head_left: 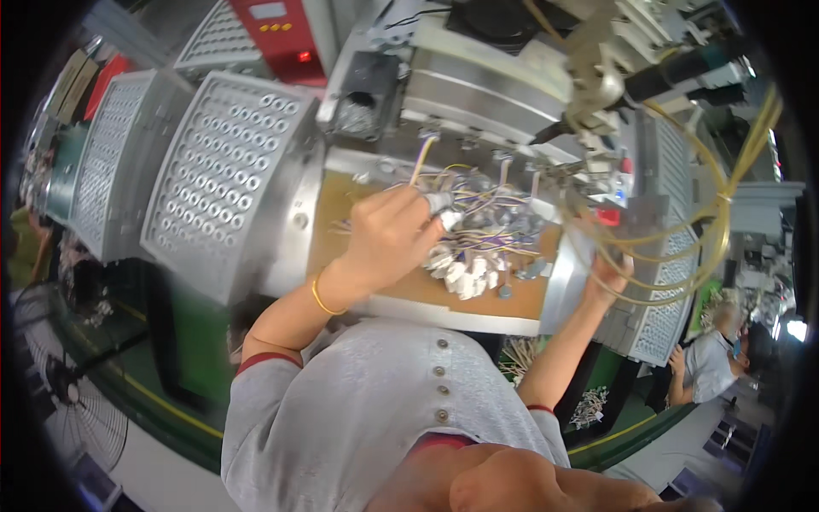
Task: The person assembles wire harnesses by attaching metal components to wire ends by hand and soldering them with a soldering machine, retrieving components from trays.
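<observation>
My left hand (pixel 388 229) is over the left part of a brown work board (pixel 328 209), fingers bent and pressed together. White-grey material (pixel 438 203) shows at its fingertips; whether it is a covering or a held part is unclear. Just above the knuckles, a purple-and-yellow wire (pixel 421 157) runs up to the machine's front edge. To the right of that hand lies a tangled pile of wires (pixel 490 205), with white connectors (pixel 467 277) at its near side. My right hand (pixel 611 275) is at the right, beyond the board's metal edge, partly behind looped yellow tubes. Its fingers are blurred.
A soldering-iron-like tool (pixel 553 131) points in above the pile. Yellow tubes (pixel 723 196) loop down at right. Grey perforated racks (pixel 226 162) stand at left, another rack (pixel 661 311) at right. A red control box (pixel 286 38) sits behind. A co-worker (pixel 712 363) is at far right.
</observation>
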Demonstrator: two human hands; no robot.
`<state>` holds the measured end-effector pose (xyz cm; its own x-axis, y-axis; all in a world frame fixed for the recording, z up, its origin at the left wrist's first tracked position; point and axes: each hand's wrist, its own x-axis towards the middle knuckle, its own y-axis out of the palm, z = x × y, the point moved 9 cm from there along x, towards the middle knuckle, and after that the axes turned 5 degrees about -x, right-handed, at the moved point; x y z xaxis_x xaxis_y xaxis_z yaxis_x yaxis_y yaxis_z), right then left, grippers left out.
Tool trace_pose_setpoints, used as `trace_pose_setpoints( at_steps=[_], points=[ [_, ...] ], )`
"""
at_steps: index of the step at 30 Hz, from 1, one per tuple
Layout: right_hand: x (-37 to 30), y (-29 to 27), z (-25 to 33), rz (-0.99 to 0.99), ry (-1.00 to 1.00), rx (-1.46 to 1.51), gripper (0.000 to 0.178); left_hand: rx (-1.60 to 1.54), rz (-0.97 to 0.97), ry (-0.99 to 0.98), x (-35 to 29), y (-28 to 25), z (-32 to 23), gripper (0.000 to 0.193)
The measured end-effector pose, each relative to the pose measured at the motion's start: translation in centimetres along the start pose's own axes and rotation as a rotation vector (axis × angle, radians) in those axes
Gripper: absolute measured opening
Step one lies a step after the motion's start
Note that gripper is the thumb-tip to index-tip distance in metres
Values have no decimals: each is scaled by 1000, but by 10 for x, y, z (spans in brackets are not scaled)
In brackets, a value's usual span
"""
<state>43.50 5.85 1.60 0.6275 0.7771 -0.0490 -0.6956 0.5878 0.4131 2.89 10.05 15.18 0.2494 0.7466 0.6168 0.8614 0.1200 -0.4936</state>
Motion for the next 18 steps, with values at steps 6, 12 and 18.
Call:
trace_pose_setpoints(
  at_steps=[6,12,18],
  points=[
    [-159,-57,-80,174,472,-368,21,37,-171,-656,-78,-94,126,17],
    [-148,-30,-81,314,163,-1107,29,411,81,-589,-145,-89,174,25],
    [-193,111,-15,619,-206,-1114,13,543,209,-617,-181,-59,190,25]
  ],
)
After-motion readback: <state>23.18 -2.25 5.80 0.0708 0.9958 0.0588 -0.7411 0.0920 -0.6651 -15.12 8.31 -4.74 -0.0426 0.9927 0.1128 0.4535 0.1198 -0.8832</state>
